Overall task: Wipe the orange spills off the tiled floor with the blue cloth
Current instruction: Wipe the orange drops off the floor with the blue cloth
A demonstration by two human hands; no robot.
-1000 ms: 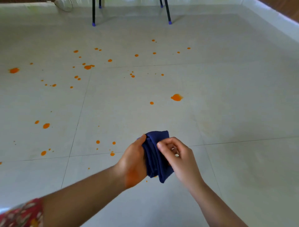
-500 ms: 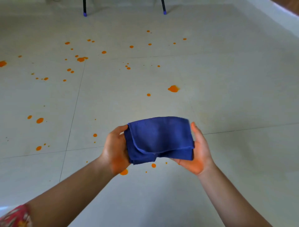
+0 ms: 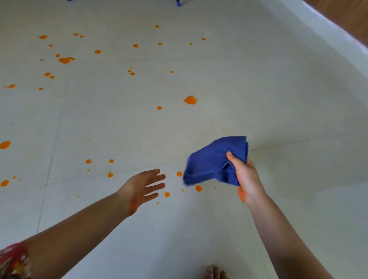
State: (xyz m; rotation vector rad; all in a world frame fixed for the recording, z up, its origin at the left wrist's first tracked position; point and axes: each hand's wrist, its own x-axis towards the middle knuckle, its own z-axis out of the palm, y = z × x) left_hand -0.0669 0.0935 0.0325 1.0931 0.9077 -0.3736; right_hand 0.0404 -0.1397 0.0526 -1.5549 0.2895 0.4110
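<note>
Folded blue cloth (image 3: pixel 215 161) in right hand (image 3: pixel 246 177) grip (left hand (image 3: pixel 141 187) spread)

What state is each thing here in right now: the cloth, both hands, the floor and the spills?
Blue cloth: folded, held above the floor, not yet wiping.
Right hand: closed on the cloth, orange stain on the palm.
Left hand: open, fingers spread, holding nothing.
Orange spills: unwiped, scattered as drops and blots.
Tiled floor: pale, spattered on the left and middle.

A blue-capped chair leg (image 3: pixel 178 2) at the top edge; bare toes (image 3: pixel 215 272) at the bottom edge
</note>
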